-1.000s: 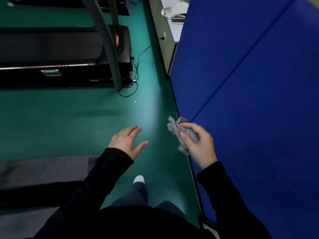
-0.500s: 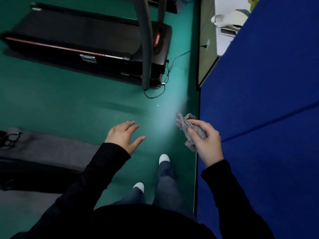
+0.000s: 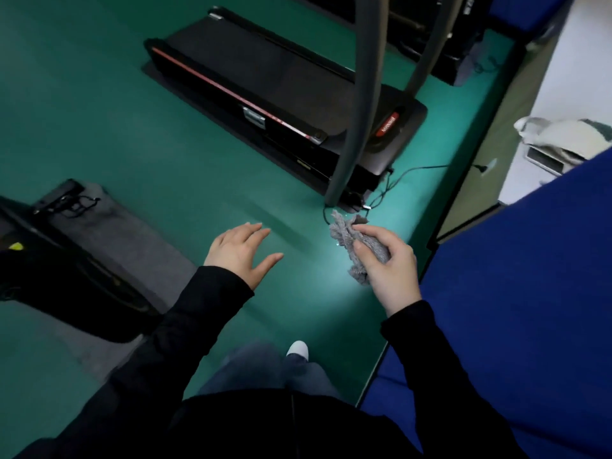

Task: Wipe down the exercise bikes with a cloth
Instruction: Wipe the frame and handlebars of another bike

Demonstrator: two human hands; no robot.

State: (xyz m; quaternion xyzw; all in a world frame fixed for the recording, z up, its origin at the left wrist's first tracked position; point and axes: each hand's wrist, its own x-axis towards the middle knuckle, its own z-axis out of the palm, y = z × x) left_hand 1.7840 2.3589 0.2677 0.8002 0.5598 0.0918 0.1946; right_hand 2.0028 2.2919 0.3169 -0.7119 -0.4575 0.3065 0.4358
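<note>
At centre frame, the right hand (image 3: 392,266) bunches the grey cloth (image 3: 356,246) in curled fingers, ready for wiping; the left hand (image 3: 240,251) hangs flat-fingered and empty, probably for balance. No bike is identifiable.

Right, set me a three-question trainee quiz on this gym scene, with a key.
1. True or false: the right hand grips the crumpled grey cloth.
2. The left hand is: A) open, holding nothing B) gripping the cloth C) curled into a fist.
3. Fill in: the blue padded mat lies on the person's ___ side.

Key: 1 true; 2 A; 3 right.
</note>
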